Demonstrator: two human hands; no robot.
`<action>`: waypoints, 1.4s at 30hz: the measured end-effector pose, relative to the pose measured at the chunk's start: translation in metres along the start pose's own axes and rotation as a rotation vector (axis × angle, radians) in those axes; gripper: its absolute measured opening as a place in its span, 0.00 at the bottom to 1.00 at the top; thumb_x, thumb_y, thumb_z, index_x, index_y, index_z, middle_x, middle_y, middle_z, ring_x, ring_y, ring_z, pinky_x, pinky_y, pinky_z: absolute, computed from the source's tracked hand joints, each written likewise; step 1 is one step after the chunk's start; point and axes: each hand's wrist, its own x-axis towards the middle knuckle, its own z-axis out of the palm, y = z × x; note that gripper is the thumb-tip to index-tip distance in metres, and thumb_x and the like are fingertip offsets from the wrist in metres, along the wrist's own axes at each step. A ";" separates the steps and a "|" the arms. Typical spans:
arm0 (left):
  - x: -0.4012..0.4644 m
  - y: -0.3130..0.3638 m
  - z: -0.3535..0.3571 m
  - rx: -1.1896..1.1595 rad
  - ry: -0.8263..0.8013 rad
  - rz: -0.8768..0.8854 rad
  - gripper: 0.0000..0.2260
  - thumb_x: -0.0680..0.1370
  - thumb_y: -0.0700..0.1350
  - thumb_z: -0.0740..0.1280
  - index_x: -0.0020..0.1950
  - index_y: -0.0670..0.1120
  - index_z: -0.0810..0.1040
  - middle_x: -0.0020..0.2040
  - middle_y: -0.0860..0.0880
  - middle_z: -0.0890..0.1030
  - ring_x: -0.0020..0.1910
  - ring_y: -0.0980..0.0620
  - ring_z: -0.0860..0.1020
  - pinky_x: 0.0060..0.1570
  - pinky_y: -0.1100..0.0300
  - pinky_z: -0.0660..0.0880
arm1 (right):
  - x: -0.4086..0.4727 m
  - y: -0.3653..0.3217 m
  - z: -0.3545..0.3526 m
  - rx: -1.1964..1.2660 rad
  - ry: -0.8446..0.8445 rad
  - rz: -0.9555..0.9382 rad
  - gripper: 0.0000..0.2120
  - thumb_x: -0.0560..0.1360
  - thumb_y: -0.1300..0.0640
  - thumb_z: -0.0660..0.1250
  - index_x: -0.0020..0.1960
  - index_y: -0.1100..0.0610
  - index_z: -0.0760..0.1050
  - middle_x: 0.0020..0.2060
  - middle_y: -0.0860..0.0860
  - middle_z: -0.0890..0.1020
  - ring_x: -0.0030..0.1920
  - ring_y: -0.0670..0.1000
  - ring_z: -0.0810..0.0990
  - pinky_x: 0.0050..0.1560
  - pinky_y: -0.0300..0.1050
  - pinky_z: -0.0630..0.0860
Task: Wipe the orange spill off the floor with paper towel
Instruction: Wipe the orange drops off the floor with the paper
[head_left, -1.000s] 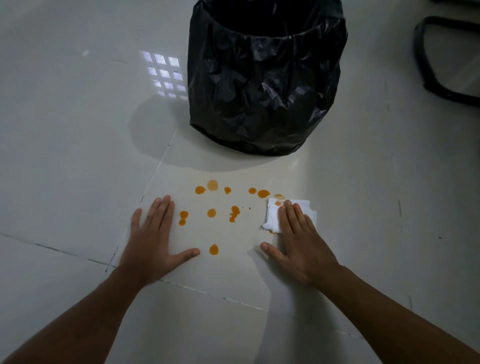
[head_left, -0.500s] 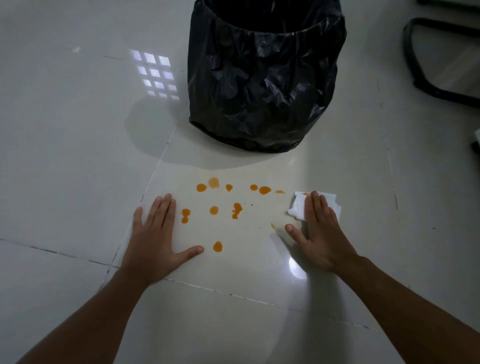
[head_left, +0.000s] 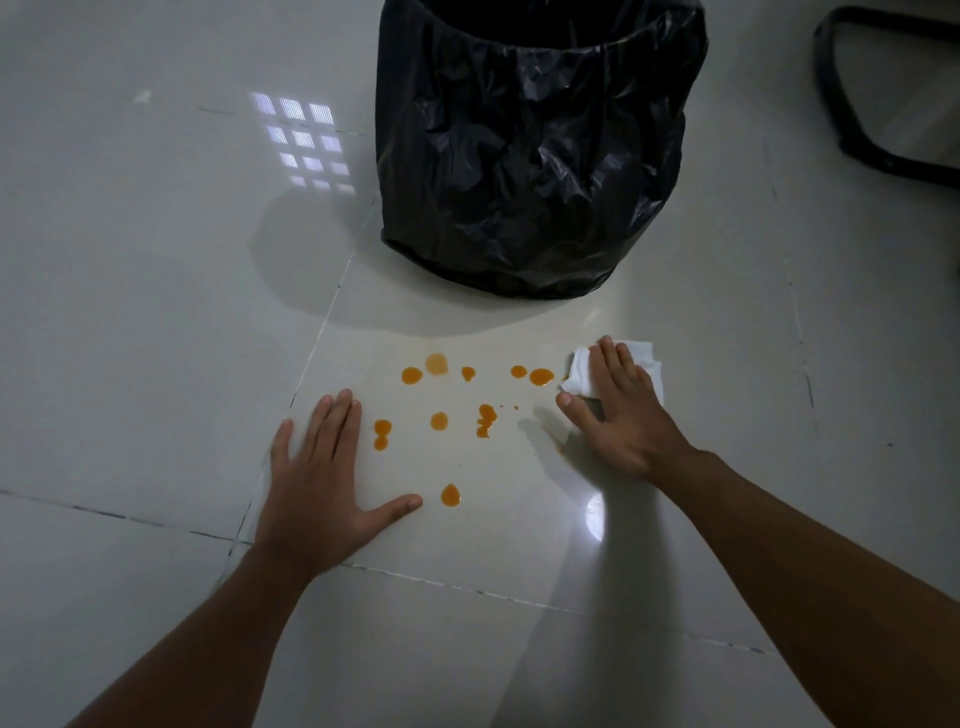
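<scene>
Several orange drops (head_left: 439, 421) dot a pale floor tile (head_left: 498, 525) between my hands. My right hand (head_left: 621, 415) lies flat on a folded white paper towel (head_left: 579, 375), pressing it to the floor just right of the rightmost drops (head_left: 541, 376). Much of the towel is hidden under my fingers. My left hand (head_left: 317, 483) rests flat on the tile, fingers spread, to the left of the spill, holding nothing. Its thumb tip sits close to the nearest drop (head_left: 450, 494).
A bin lined with a black plastic bag (head_left: 530, 150) stands just beyond the spill. A black curved chair base (head_left: 852, 124) lies at the far right. Glossy white tiles with dark grout lines surround the spot.
My right hand slid the paper towel rightward and away from me; an orange drop that lay at the towel's edge is gone. My left hand stayed planted.
</scene>
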 end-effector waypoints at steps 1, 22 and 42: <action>0.000 0.000 0.000 0.001 -0.002 -0.003 0.55 0.69 0.82 0.50 0.81 0.41 0.54 0.83 0.44 0.55 0.82 0.45 0.54 0.77 0.36 0.54 | 0.001 -0.002 0.000 -0.006 -0.002 -0.012 0.48 0.73 0.25 0.43 0.82 0.53 0.37 0.81 0.48 0.38 0.80 0.46 0.35 0.80 0.51 0.37; -0.002 0.001 -0.001 -0.004 0.010 -0.021 0.58 0.66 0.83 0.47 0.82 0.41 0.53 0.83 0.45 0.55 0.82 0.47 0.53 0.78 0.38 0.52 | -0.042 -0.017 0.029 -0.130 -0.071 -0.234 0.44 0.76 0.26 0.43 0.82 0.50 0.39 0.81 0.45 0.38 0.79 0.45 0.33 0.78 0.47 0.35; -0.003 0.003 -0.002 -0.072 0.042 -0.039 0.59 0.64 0.84 0.49 0.82 0.43 0.52 0.83 0.46 0.54 0.83 0.48 0.50 0.79 0.39 0.49 | -0.093 -0.002 0.036 -0.252 -0.014 -0.287 0.40 0.80 0.31 0.45 0.83 0.52 0.41 0.82 0.45 0.42 0.80 0.45 0.37 0.81 0.47 0.42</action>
